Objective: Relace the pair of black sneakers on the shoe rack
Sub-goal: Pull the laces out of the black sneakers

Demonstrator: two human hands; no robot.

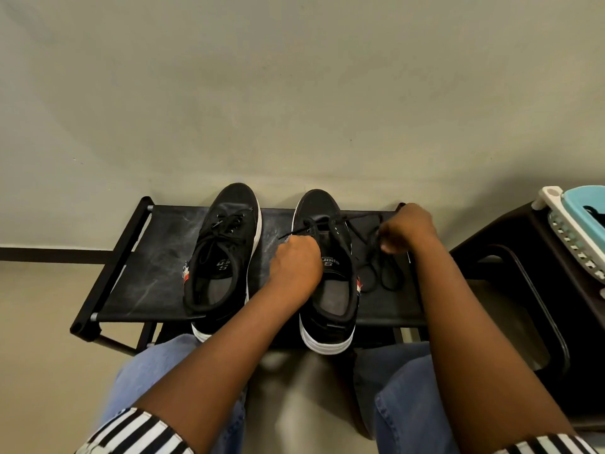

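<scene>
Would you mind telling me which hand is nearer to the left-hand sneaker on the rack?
Left. The left hand is just right of the left-hand sneaker, at the other sneaker's tongue; the right hand is farther right, past that second shoe.

The left sneaker (229, 231) and right sneaker (319, 204) are showing black uppers over white soles. The sleeve (137, 430) is displaying black-and-white stripes, the jeans (402, 404) blue.

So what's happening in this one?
A seated person is lacing the right sneaker on the rack. The left hand grips one end of the lace over the shoe's eyelets. The right hand pinches another stretch beside the shoe, with slack looped on the rack. The left sneaker stands alongside, loosely laced, with no hand on it.
</scene>
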